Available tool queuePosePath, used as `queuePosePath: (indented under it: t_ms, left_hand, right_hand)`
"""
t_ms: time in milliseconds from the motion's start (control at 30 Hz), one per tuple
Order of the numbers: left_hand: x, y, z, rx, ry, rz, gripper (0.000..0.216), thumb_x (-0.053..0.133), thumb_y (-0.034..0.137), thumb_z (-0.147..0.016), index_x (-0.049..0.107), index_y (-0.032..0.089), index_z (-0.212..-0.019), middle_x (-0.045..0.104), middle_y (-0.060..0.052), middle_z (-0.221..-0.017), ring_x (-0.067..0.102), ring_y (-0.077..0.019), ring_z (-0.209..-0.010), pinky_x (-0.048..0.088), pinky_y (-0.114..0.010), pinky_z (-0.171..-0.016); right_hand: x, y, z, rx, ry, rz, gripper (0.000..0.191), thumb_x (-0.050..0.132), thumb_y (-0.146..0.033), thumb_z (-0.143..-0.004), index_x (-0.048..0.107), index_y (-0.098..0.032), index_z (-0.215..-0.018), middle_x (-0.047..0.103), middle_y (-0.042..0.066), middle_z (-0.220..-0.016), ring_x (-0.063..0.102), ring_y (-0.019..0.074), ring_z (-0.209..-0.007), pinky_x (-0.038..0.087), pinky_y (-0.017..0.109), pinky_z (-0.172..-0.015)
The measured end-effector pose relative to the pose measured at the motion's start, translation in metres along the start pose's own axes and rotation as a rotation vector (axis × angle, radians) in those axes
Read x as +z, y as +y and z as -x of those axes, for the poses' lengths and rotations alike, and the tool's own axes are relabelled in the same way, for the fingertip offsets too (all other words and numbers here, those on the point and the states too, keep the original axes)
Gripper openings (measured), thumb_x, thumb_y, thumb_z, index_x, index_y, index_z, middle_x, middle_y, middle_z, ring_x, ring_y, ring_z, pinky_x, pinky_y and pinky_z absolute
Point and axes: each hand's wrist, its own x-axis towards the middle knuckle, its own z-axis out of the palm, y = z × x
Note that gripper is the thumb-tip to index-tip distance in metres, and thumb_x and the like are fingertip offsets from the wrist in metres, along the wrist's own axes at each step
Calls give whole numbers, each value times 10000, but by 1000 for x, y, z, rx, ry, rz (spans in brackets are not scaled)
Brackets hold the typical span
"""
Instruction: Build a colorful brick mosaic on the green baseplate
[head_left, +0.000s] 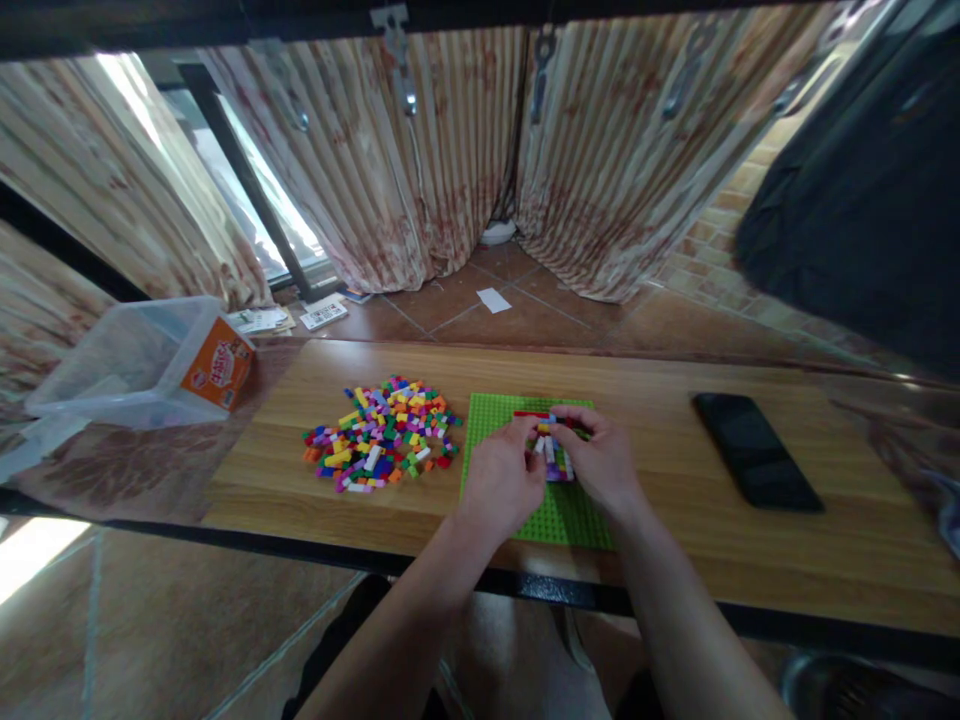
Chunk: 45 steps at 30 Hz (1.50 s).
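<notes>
A green studded baseplate (490,412) lies on the wooden table, with a small build of toy bricks (553,468) in white, purple, yellow and red on it. My left hand (504,482) rests over the plate's left part, its fingers curled against the build's left side; what they hold, if anything, is hidden. From the right, my right hand (602,458) reaches over the build, thumb and index finger pinched at a small toy brick near its top. A red brick (531,414) shows at the build's far edge. Both hands hide much of the build.
A loose heap of colourful bricks (386,435) lies left of the baseplate. A black phone (757,450) lies to the right. At the far left stands a clear plastic bin (142,360) with an orange label. The table's dark front edge (555,588) runs below my forearms.
</notes>
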Motion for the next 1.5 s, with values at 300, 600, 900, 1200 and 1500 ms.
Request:
queuePosePath:
  t_ms: [300,600,900,1200,1500]
  left_hand:
    - [-6,-5,-1,-59,0,110,440,532,22,-783,625,187,-1180,749,-55,-1041,698,-168,-835,565,-309,-790]
    - [-12,-11,-2,-87,-43,224,427,519,49,-795,637,165,-1188,752,-75,-1078,716,-175,-823,572,-291,-711]
    - [-4,-11,-3,-35,-103,384,459,494,24,-797,629,150,-1217,742,-100,-1119,720,-197,-990,584,-312,-838]
    - [-6,-9,-2,-30,-129,387,476,482,21,-795,628,148,-1230,739,-100,-1136,717,-197,-995,579,-309,-834]
    - [-6,-8,-2,-30,-143,358,501,477,10,-790,611,143,-1254,721,-116,-1197,709,-197,-1035,573,-301,-847]
  right_hand:
    - [-34,8,3,-151,-232,-15,384,776,-444,-685,744,-270,-1025,645,89,-1262,576,294,-1216,500,453,-940]
    - [-31,9,15,-307,-275,290,285,740,-374,-755,748,-294,-1029,559,90,-1368,528,297,-1286,382,526,-1094]
    - [-29,8,13,-372,-300,322,269,692,-329,-785,700,-263,-1046,552,106,-1373,537,287,-1279,382,517,-1093]
    - [-30,10,12,-385,-326,335,301,658,-355,-825,682,-256,-1108,521,109,-1412,506,285,-1309,370,512,-1108]
    - [-29,10,9,-310,-282,285,326,689,-347,-788,698,-254,-1101,531,113,-1389,518,297,-1295,417,515,-1066]
